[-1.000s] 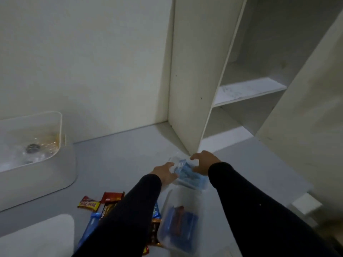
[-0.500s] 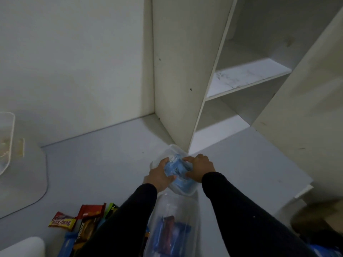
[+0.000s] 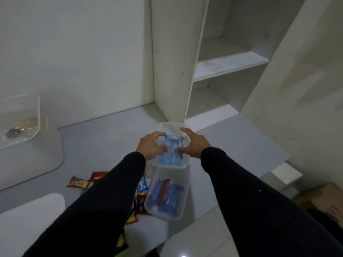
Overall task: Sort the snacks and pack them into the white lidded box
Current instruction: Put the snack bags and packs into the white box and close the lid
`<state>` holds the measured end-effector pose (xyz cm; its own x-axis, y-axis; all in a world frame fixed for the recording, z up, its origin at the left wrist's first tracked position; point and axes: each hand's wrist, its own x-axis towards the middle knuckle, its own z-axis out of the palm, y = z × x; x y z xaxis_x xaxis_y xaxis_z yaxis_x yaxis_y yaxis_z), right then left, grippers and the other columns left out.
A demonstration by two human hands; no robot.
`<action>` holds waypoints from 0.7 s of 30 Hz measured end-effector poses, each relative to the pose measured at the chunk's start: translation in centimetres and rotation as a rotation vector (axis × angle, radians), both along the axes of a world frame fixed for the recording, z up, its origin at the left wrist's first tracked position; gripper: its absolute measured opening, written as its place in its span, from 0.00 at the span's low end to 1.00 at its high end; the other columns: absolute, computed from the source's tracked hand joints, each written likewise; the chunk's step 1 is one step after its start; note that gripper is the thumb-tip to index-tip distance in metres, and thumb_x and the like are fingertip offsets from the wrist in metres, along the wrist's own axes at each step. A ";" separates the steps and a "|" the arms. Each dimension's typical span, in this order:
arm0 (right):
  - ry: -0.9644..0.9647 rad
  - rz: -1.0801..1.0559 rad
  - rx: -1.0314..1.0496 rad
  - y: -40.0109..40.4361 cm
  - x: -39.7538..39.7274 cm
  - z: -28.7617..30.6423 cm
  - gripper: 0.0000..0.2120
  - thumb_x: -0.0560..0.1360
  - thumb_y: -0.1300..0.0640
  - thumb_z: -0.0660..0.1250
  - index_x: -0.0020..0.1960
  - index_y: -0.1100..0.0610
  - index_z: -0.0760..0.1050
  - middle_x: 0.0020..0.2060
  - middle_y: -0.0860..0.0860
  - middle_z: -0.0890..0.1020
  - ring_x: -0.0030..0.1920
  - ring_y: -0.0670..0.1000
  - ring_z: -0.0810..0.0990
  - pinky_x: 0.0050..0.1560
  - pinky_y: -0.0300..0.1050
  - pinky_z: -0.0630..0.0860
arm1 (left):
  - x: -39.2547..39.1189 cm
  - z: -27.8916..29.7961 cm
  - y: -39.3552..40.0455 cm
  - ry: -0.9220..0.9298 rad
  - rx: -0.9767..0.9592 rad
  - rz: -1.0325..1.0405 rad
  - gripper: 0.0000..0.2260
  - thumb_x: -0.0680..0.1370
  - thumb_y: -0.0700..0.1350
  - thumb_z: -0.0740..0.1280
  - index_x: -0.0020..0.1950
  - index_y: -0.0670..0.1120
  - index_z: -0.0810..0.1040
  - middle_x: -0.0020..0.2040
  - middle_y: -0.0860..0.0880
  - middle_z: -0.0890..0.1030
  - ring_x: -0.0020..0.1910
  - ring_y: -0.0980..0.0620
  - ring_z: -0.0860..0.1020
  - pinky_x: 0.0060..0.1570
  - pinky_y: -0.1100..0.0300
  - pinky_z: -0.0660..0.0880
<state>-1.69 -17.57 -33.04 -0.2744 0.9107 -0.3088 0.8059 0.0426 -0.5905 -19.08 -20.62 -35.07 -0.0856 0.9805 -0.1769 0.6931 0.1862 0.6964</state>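
Two clear tubs sit end to end on the grey floor: the far tub (image 3: 171, 145) is filled with pale blue packets (image 3: 169, 153), the near tub (image 3: 167, 193) holds darker blue and red bars (image 3: 164, 191). The left hand (image 3: 151, 147) curls over the packets, fingers bent onto them; the right hand (image 3: 193, 144) spreads wider, thumb touching them. The white box (image 3: 27, 145) waits far left, loose snacks (image 3: 78, 183) between. Half a second ago both hands clasped tighter; now they've loosened.
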 end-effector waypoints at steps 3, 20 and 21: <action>0.045 -0.020 -0.091 -3.7 0.8 -1.0 0.43 0.67 0.51 0.77 0.75 0.46 0.56 0.65 0.57 0.74 0.39 0.53 0.79 0.26 0.35 0.77 | 0.0 -0.5 -3.4 0.041 -0.070 -0.088 0.24 0.72 0.49 0.73 0.67 0.50 0.73 0.65 0.47 0.76 0.63 0.48 0.74 0.60 0.62 0.67; 0.254 -0.148 -0.431 -13.7 1.2 -4.9 0.42 0.76 0.51 0.67 0.75 0.37 0.40 0.75 0.52 0.60 0.64 0.61 0.73 0.53 0.54 0.78 | 0.8 -4.4 -11.9 -0.172 -0.256 -0.167 0.33 0.76 0.52 0.68 0.77 0.56 0.54 0.74 0.49 0.64 0.71 0.49 0.66 0.63 0.64 0.63; 0.263 -0.156 -0.419 -13.9 1.1 -4.9 0.42 0.76 0.51 0.68 0.76 0.38 0.42 0.75 0.52 0.61 0.64 0.60 0.73 0.54 0.54 0.77 | 0.7 -4.5 -12.2 -0.188 -0.256 -0.166 0.33 0.76 0.52 0.68 0.77 0.56 0.55 0.75 0.49 0.63 0.71 0.50 0.65 0.63 0.64 0.63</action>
